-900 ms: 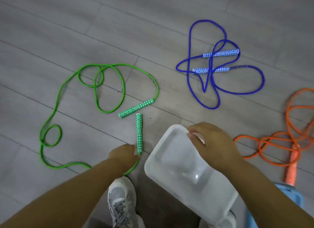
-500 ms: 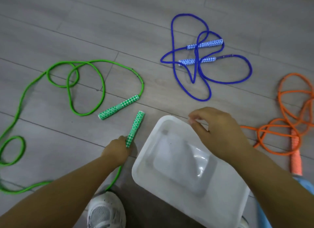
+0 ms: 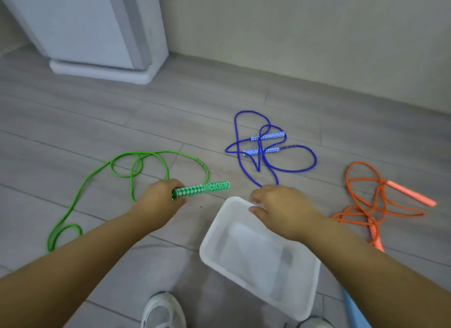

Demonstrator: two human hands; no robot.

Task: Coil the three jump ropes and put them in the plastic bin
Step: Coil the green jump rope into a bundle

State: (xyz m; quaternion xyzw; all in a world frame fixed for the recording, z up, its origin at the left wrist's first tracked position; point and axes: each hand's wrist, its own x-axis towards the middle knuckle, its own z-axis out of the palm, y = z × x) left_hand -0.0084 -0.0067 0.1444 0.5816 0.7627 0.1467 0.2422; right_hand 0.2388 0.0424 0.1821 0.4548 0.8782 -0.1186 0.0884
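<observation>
My left hand (image 3: pixel 158 198) is closed around a green-and-white patterned handle (image 3: pixel 207 188) that sticks out to the right, just above the floor. The green rope (image 3: pixel 85 181) trails from it in loose loops to the left. Its second handle is not visible. My right hand (image 3: pixel 280 208) grips the far corner of the clear plastic bin (image 3: pixel 212 244), which holds nothing and sits tilted in front of my feet. Uncoiled on the floor beyond the bin lies the blue rope (image 3: pixel 268 154). To the right is the orange rope (image 3: pixel 371 200), also loose.
A white appliance (image 3: pixel 85 34) stands against the wall (image 3: pixel 292 34) at the back left. My white shoe (image 3: pixel 163 310) is at the bottom edge, and a light blue object (image 3: pixel 353 308) lies bottom right, beside the bin.
My left hand has lifted the green handle off the floor and turned it to point right. The view has tilted up, showing the wall. My right hand stays on the bin corner.
</observation>
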